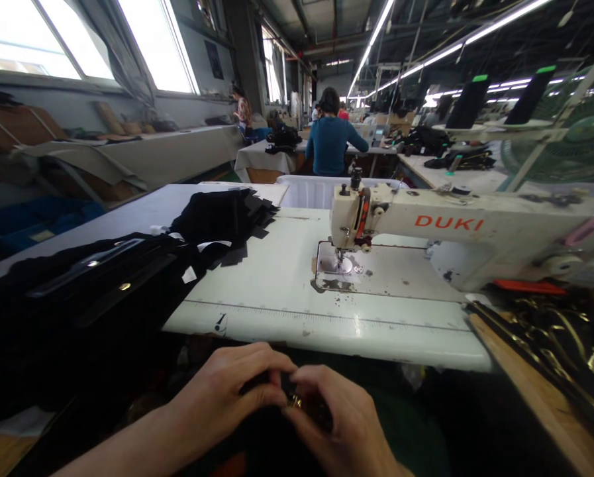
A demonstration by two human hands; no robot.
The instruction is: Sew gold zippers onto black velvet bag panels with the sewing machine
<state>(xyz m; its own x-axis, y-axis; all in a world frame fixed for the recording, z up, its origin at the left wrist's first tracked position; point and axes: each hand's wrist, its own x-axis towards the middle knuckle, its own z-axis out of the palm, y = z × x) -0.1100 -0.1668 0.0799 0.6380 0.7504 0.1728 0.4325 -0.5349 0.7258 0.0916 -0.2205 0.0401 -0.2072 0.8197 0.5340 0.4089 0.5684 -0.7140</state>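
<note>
My left hand [242, 381] and my right hand [339, 411] meet low in front of me, below the sewing table's front edge. Between their fingertips is a small gold-coloured metal piece [295, 401] with something dark around it; its exact kind is too small to make out. Both hands are closed, thumbs and fingers pinched together at this piece. Beyond them stands a white sewing machine [450, 218], its needle over the metal plate [344, 265]. Nothing lies under the needle.
Black fabric pieces [212, 215] with dark tabs are heaped on the table's left. At the right, black strips with gold-coloured metal [559, 331] lie on a wooden board. Thread cones [468, 103] and a fan [559, 126] stand behind. A person [329, 136] sits ahead, back turned.
</note>
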